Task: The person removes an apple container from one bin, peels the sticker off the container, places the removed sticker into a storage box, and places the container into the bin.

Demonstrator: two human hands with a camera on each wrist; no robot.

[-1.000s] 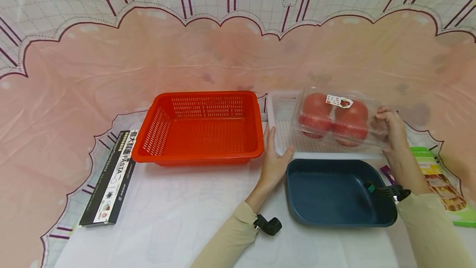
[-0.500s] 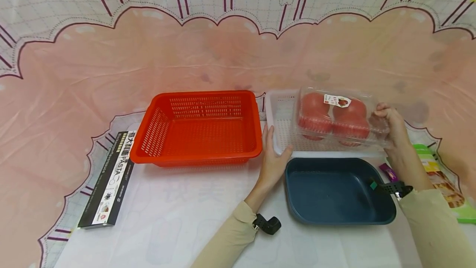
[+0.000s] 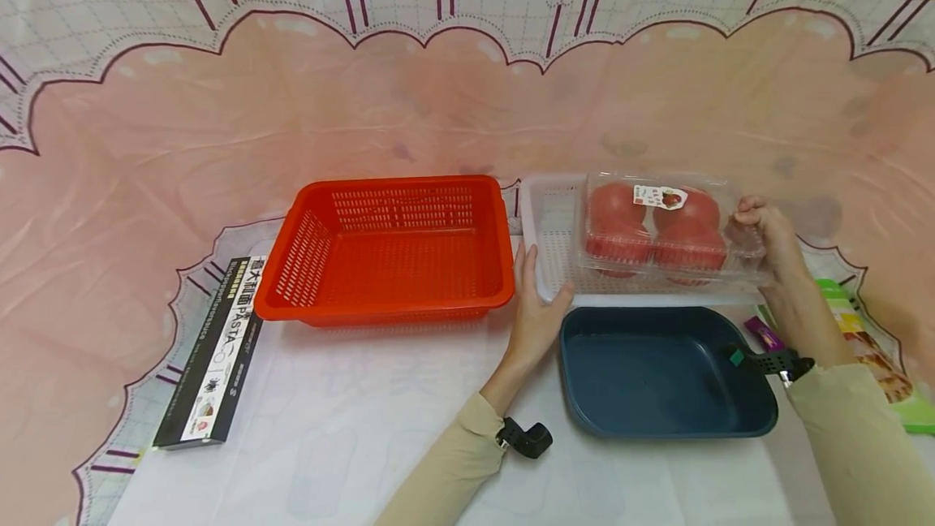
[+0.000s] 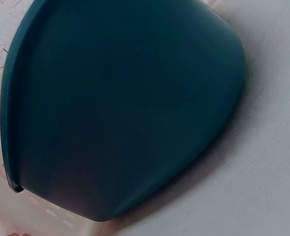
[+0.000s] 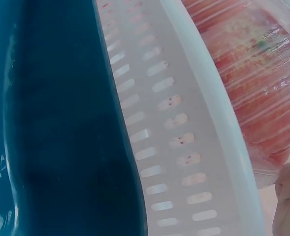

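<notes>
In the head view my right hand (image 3: 777, 242) grips the right end of a clear plastic box of tomatoes (image 3: 687, 246) with a small white label on its lid. The box is over the right part of a white slotted basket (image 3: 544, 291), close above its floor. My left hand (image 3: 536, 323) rests against the basket's front left corner, fingers straight along its side and thumb stretched by the front rim. The right wrist view shows the tomatoes through ridged plastic behind the white basket wall (image 5: 169, 128), with part of the right hand (image 5: 288, 201) at the edge.
Left of the white basket stands a red slotted basket (image 3: 405, 266). A dark blue tray (image 3: 665, 380) sits in front of the white basket, between the forearms. A black pasta box (image 3: 212, 355) lies far left. A purple packet (image 3: 764, 333) and a green-and-yellow package (image 3: 869, 347) lie right.
The right hand has shifted the tomato box slightly, and its lid now looks more level. The left hand stays at the white basket's corner.
</notes>
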